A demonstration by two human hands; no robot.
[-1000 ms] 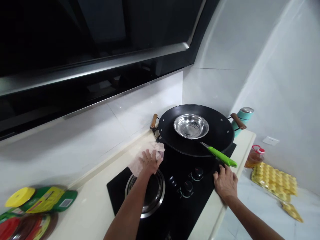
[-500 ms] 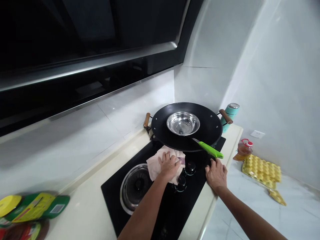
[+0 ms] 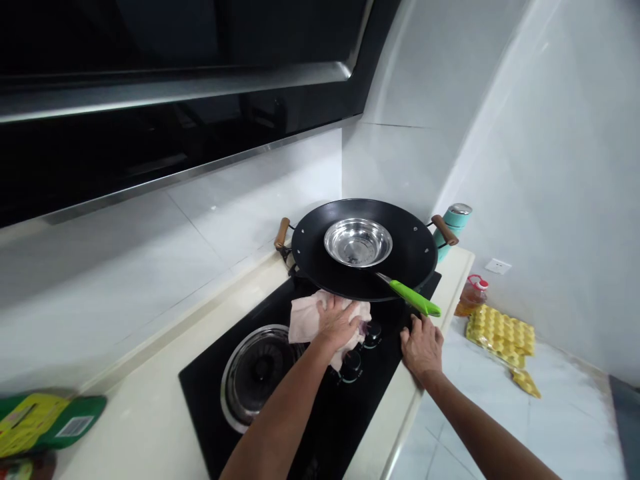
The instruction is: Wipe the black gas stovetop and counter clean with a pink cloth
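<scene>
Left hand [image 3: 337, 325] flat on a pale pink cloth [image 3: 303, 321], right hand [image 3: 423, 343] braced at the cooktop's [image 3: 345, 413] edge

A black range hood [image 3: 250, 123] spans above and beyond the left hand. The cream countertop [image 3: 143, 410] runs under both hands, with the black glass cooktop set into it. Just beyond the hands sits a wide black wok [image 3: 407, 257] with two wooden handles. A round burner [image 3: 245, 377] lies left of the left hand, partly behind that forearm.

The cloth is spread under the left hand on the cooktop, in front of the wok; that hand is open, fingers fanned over the fabric. A shallow steel bowl [image 3: 357, 243] rests in the wok, ahead of both hands. The right hand, fingers loosely bent, shows nothing in its hold. A green-handled utensil [image 3: 415, 298] ends just beyond its fingertips. Two control knobs [image 3: 351, 365] sit between the hands.
</scene>
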